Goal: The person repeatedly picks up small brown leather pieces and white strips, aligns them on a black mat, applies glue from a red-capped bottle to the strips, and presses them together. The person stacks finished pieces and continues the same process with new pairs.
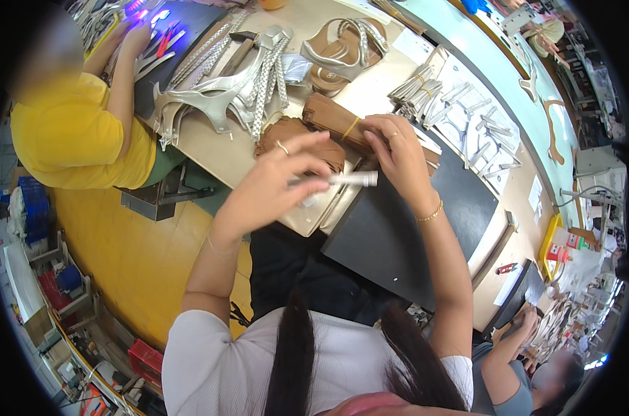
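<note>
My left hand [276, 184] is raised over the near table edge, fingers closed round a short whitish stick [359, 179]; motion blur hides its exact kind. My right hand [401, 152] grips the right part of a bundle of brown leather-like pieces [328, 119], tied with a yellow rubber band [352, 129]. A second stack of brown pieces [287, 135] lies just left of it, partly behind my left hand. Below my right wrist, a black board [391, 229] covers part of the table.
Silver braided straps [259, 104] and brown-and-silver strap pieces [346, 52] lie beyond. Bundled silver strips [415, 90] and paper sheets [477, 125] are at right. A person in yellow [79, 132] works at far left; another person [512, 371] sits at lower right.
</note>
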A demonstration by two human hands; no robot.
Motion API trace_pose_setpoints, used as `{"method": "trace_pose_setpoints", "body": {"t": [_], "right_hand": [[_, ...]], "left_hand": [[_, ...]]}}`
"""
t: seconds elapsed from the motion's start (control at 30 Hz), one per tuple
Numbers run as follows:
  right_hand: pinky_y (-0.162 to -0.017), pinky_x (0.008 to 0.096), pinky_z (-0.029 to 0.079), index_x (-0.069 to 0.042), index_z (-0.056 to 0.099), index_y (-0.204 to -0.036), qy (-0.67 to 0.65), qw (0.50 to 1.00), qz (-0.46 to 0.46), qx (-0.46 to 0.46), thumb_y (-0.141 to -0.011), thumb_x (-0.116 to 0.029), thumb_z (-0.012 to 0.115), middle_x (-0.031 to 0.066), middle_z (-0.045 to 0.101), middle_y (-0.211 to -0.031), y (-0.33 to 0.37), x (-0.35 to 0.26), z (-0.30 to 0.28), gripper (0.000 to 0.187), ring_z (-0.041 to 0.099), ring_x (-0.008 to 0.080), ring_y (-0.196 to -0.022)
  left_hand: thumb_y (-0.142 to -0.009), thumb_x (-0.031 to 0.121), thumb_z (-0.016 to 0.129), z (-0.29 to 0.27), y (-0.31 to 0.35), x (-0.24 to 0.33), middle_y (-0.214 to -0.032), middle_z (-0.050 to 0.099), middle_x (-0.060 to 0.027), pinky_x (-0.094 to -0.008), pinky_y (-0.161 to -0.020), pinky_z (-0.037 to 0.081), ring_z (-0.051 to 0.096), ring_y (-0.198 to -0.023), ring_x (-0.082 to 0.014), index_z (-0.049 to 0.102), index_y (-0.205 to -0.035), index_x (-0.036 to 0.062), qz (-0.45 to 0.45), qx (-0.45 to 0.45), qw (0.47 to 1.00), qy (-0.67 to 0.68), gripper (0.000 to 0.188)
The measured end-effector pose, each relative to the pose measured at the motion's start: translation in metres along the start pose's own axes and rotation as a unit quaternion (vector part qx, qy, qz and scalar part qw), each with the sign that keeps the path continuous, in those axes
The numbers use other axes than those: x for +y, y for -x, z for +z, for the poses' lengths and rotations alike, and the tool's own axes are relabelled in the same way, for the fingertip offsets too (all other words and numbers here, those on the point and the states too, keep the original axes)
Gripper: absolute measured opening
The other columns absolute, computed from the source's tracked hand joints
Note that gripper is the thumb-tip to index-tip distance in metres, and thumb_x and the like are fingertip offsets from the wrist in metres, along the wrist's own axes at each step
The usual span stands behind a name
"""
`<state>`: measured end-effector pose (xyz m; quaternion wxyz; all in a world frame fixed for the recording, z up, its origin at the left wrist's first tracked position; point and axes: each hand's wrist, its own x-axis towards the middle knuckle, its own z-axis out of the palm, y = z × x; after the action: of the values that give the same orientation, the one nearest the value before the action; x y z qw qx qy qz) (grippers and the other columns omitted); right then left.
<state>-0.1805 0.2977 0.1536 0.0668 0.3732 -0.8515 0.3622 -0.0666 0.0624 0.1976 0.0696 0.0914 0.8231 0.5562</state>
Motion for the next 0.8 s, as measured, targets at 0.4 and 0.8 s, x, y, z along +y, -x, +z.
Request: {"method": "trace_pose_setpoints", "body": {"t": [0.4,0.8], "right_hand": [[-0.085,0.0404,0.051,-0.007,0.068,-0.089,0.008,0.975,-0.106,-0.197,-0.080,-0.012,0.076,0.0092,0.059,-0.104,-0.060,0.008,-0.015,0.013,0.062,0.0296,-0.096],[-0.085,0.0377,0.047,-0.003,0.061,-0.092,-0.053,0.963,-0.126,-0.231,-0.093,-0.023,0.065,0.0095,0.058,-0.102,-0.057,0.008,-0.033,0.020,0.055,0.0275,-0.098]], "left_hand": [[-0.095,0.014,0.070,-0.006,-0.097,-0.047,-0.115,0.068,-0.0134,-0.0341,-0.100,0.052,0.066,-0.108,-0.0209,0.064,-0.113,-0.0032,-0.094,0.017,0.815,0.572,0.025],[-0.098,0.014,0.067,-0.009,-0.099,-0.056,-0.112,0.068,-0.0134,-0.0325,-0.098,0.053,0.065,-0.105,-0.0194,0.064,-0.114,-0.0032,-0.142,0.038,0.864,0.481,0.024]]}}
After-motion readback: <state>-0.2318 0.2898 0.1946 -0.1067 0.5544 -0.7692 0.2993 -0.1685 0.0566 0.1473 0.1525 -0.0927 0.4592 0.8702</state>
